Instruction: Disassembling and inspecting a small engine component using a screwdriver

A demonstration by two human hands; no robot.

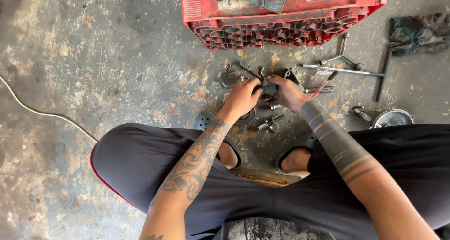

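Dark metal part (270,87) pinched between left hand (242,98) and right hand (287,93), just above concrete floor (93,57). Risk: greasy grip slips, part drops among loose bolts (270,123), rolls off.

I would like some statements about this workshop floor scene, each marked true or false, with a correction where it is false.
1. Both hands hold one small dark metal part. True: the left hand and the right hand meet on the dark metal part.
2. The red plastic crate stands behind the person. False: the red crate stands in front, beyond the hands.
3. A dark rag lies at the upper right of the floor. True: the rag lies near the long T-shaped wrench.
4. The floor is covered with clean white tiles. False: the concrete floor is grey, stained and scratched.
5. A light cable runs across the floor at the left. True: the cable curves there.
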